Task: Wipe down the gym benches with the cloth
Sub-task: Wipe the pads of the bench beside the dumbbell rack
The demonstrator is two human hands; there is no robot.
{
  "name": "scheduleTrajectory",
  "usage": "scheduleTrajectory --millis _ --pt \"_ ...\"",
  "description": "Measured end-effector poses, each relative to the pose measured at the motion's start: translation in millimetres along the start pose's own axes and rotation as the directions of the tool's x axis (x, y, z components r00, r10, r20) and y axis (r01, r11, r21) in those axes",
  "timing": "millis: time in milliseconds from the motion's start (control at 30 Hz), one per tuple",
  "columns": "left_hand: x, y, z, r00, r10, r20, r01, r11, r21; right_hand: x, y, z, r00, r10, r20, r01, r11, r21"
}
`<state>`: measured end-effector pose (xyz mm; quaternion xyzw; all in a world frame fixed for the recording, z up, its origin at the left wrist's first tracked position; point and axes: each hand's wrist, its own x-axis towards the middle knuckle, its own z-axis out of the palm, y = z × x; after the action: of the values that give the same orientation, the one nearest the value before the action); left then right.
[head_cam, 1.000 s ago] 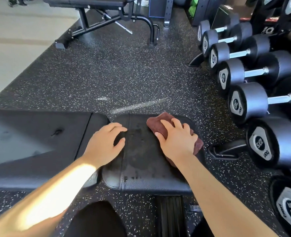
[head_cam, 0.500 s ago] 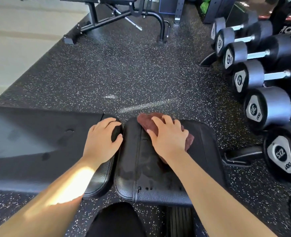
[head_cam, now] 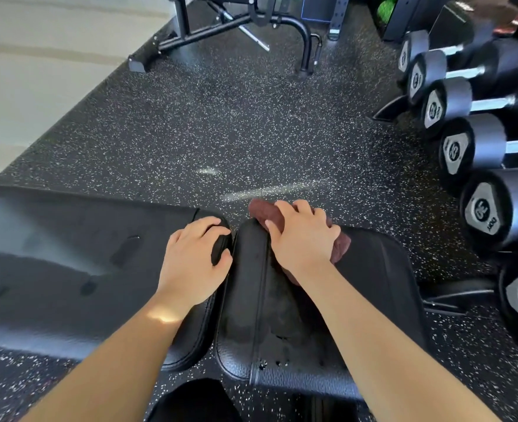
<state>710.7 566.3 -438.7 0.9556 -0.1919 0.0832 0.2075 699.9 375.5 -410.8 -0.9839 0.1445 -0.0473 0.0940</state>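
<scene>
Black vinyl desk (head_cam: pixel 373 269) seat up close, damp patches seen on it. The left hand (head_cam: pixel 195 263) is curled over the rounded end of the longer pad (head_cam: pixel 68 254). The maroon cloth (head_cam: pixel 259 210) is bunched under the right hand (head_cam: pixel 304 242) at the seat's far edge, gripped by curled fingers. Dumbbells (head_cam: pixel 483 214) are racked further right.

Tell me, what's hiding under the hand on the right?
A crumpled reddish-brown cloth, held by the right hand against the black padded bench seat. Its ends peek out beyond the fingers and beside the wrist; the middle is covered by the hand.
</scene>
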Motion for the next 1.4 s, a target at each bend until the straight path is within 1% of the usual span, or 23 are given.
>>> scheduleTrajectory --millis 100,300,400,533,633,667,733,800,833,900,967,1000,1100,1167,1233,1300,1400 --pt "-1 1 0 1.000 0.002 0.006 -0.003 1.000 0.017 -11 4 -3 0.999 -0.032 -0.012 0.032 0.999 -0.006" --pt "1 -1 3 1.000 0.007 -0.020 -0.006 1.000 0.030 -64 18 -3 0.997 -0.058 -0.046 0.057 0.998 -0.028" --pt "1 -3 3 1.000 0.008 -0.019 -0.008 0.999 0.035 -47 16 -6 1.000 -0.023 -0.013 0.023 1.000 -0.002" --pt "2 1 -1 0.999 0.007 0.033 -0.009 0.999 0.049 -16 6 -10 0.999 -0.005 0.037 0.003 0.999 0.033" --pt "-1 9 -5 0.998 0.030 0.061 -0.033 0.997 0.064 -24 16 -10 0.999 -0.025 0.021 0.023 0.998 0.057" --pt "-2 14 -5 0.998 0.040 0.055 -0.042 0.998 0.038 -27 24 -11 1.000 -0.020 0.006 0.020 0.998 0.054" --pt "-1 37 -2 0.999 0.030 0.031 -0.027 0.996 -0.090 -27 46 -17 0.999 0.034 -0.016 -0.034 0.999 0.032" --pt "1 73 7 0.998 0.019 0.053 -0.007 0.976 -0.218 -19 71 -26 0.993 0.119 0.005 -0.119 0.993 0.002" --pt "1 91 15 0.996 0.043 0.079 -0.023 0.970 -0.241 -14 82 -32 0.986 0.163 0.026 -0.163 0.987 -0.010" --pt "-1 116 33 0.988 0.090 0.124 -0.065 0.979 -0.193 -5 105 -42 0.967 0.244 0.080 -0.244 0.970 -0.001" --pt "-4 123 45 0.989 0.072 0.127 -0.060 0.994 -0.095 -5 123 -49 0.951 0.284 0.121 -0.293 0.954 0.066" --pt "-4 122 48 0.992 0.063 0.109 -0.055 0.996 -0.068 -10 130 -50 0.951 0.286 0.118 -0.298 0.949 0.101" --pt "-3 119 51 0.994 0.087 0.061 -0.083 0.994 -0.071 -44 143 -46 0.962 0.273 0.032 -0.275 0.951 0.145" --pt "-2 119 52 0.994 0.096 0.048 -0.092 0.993 -0.067 -74 144 -38 0.965 0.256 -0.059 -0.246 0.959 0.138" --pt "-2 119 53 0.995 0.094 0.045 -0.091 0.994 -0.059 -91 142 -33 0.962 0.252 -0.104 -0.240 0.963 0.119" --pt "-2 119 53 0.995 0.091 0.044 -0.089 0.994 -0.057 -87 142 -33 0.958 0.272 -0.096 -0.256 0.955 0.147" --pt "-1 120 51 0.995 0.093 0.047 -0.091 0.995 -0.047 -66 143 -38 0.959 0.281 -0.047 -0.264 0.940 0.217"
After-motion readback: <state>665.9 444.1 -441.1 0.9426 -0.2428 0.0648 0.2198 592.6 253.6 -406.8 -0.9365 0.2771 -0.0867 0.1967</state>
